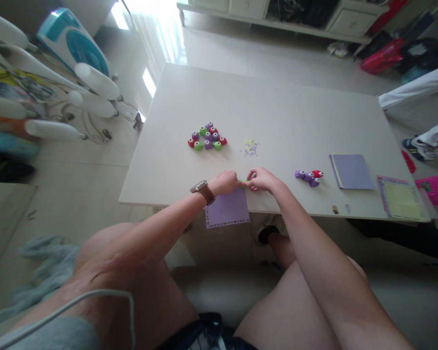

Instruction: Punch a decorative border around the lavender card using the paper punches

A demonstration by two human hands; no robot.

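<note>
A purple sheet of paper hangs partly over the table's near edge, with small punched shapes along its left and lower borders. My left hand, a watch on its wrist, is closed at the sheet's upper edge. My right hand has its fingers curled at a small green paper punch, mostly hidden between both hands. Beyond them lie tiny yellow and purple paper cut-outs. A cluster of purple, red and green paper punches stands to the left, and several more punches sit to the right.
On the table's right side lie a stack of purple paper and a bordered yellow sheet. Two small items lie near the front edge. A person's legs show at the right. A white-and-blue appliance stands at left.
</note>
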